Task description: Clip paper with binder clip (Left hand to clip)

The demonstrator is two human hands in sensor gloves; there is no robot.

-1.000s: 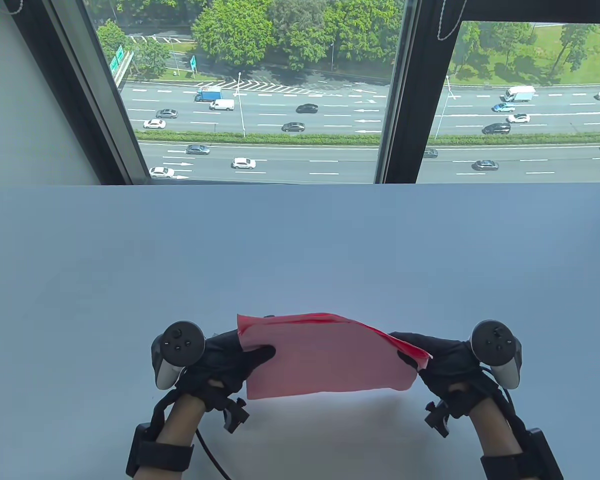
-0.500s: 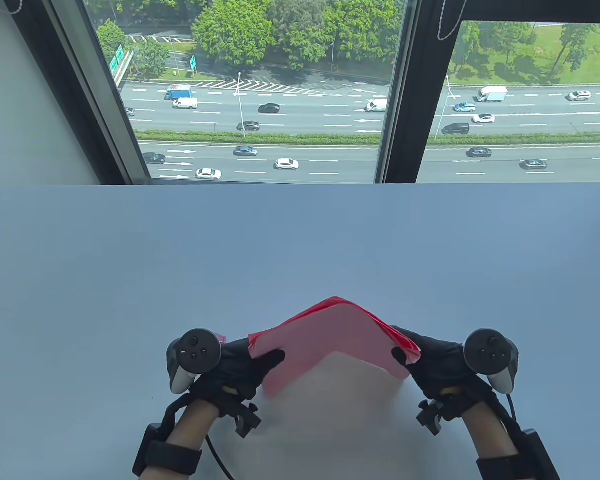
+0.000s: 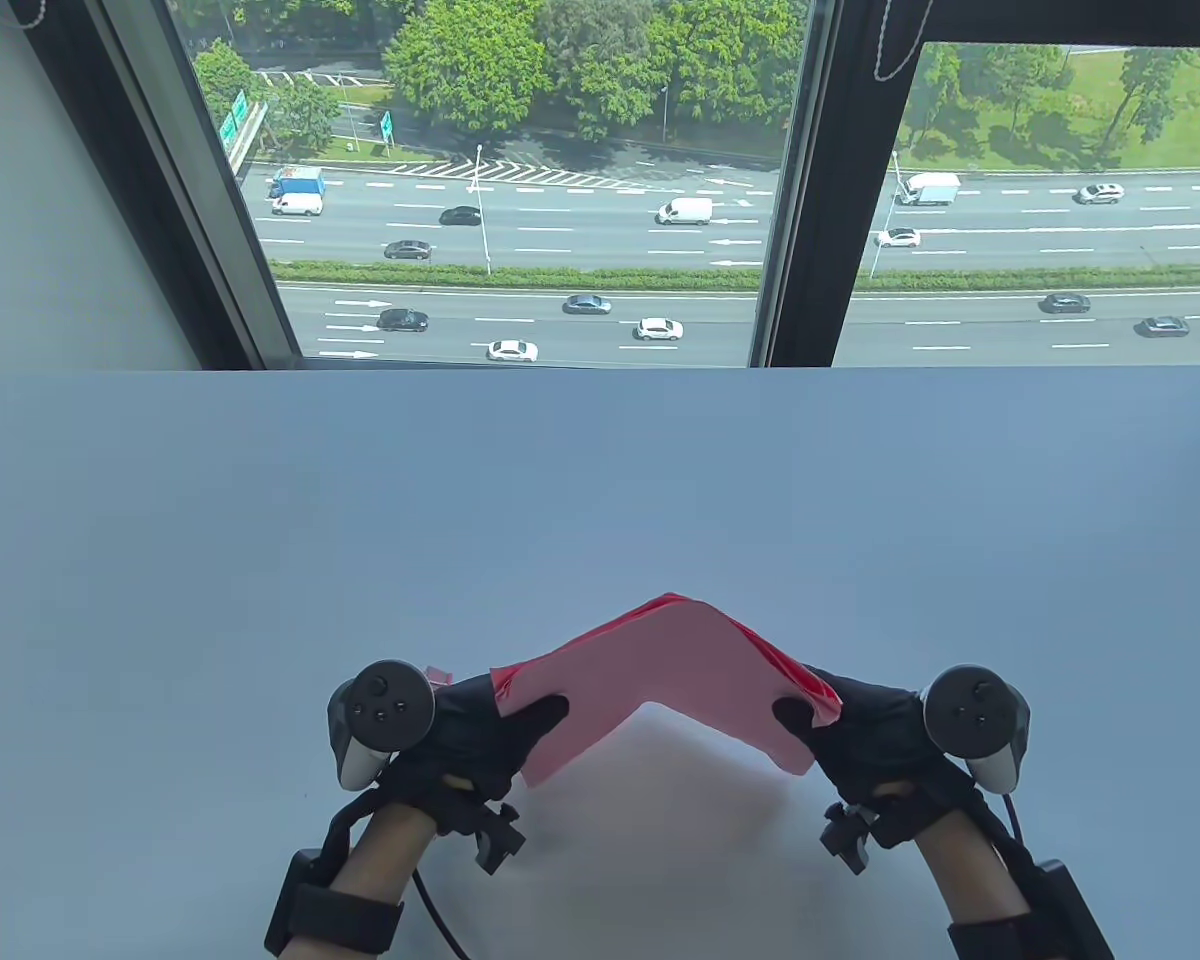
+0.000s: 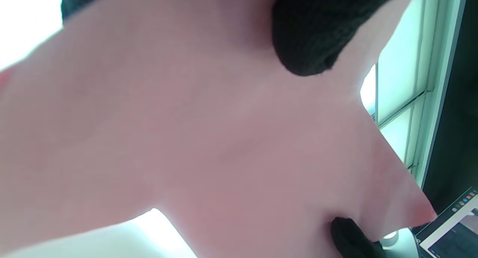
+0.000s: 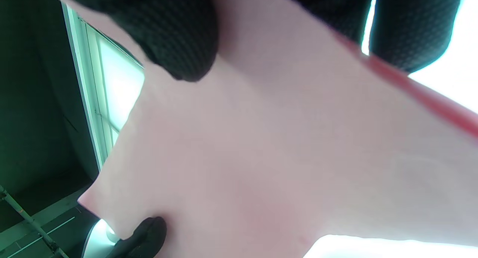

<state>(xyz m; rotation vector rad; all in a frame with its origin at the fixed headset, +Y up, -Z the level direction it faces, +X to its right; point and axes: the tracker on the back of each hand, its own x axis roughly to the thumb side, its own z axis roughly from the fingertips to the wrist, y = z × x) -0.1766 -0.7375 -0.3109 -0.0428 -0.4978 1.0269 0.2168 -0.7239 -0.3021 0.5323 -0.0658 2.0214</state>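
A pink-red sheaf of paper (image 3: 665, 668) is held in the air above the white table (image 3: 600, 500), bowed upward into a peak in the middle. My left hand (image 3: 525, 715) pinches its left edge, thumb on the near face. My right hand (image 3: 805, 715) pinches its right edge the same way. The paper fills the left wrist view (image 4: 209, 146) with my thumb (image 4: 310, 37) on it, and fills the right wrist view (image 5: 269, 149) under my thumb (image 5: 175, 37). No binder clip shows in any view.
A large window (image 3: 520, 180) stands behind the table's far edge, with a road below. A dark window post (image 3: 810, 180) splits it. A screen corner (image 4: 452, 228) shows in the left wrist view.
My hands have moved toward each other, and the paper has gone from nearly flat to arched upward in the middle. Both pinches have stayed on the edges.
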